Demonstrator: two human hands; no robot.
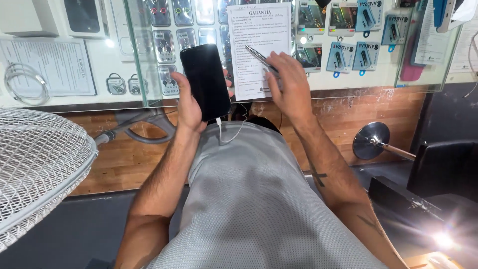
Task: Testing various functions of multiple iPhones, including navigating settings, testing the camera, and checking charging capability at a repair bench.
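I'm holding a black phone (205,79) upright in my left hand (188,102), fingers wrapped round its edges, dark screen facing me, just left of frame centre. A white cable (226,137) is hanging from its bottom end down toward my grey shirt (249,199). My right hand (291,87) is closed round a pen (260,59), tip resting on a printed paper form (259,45) lying on the glass bench (348,82) in the upper middle of the frame.

Step in hand, as I judge it: I'm filling in the form w/ the phone held up beside it, prob. for reference. Next move, I reckon, is needing a steady pen hand on the sheet and the phone kept tilted so the screen stays readable, w/o tugging the cable.

Under the glass, small packaged accessories (348,55) are sitting in rows. A white fan grille (40,169) is filling the lower left; a round metal stand (371,140) is sitting at mid right.
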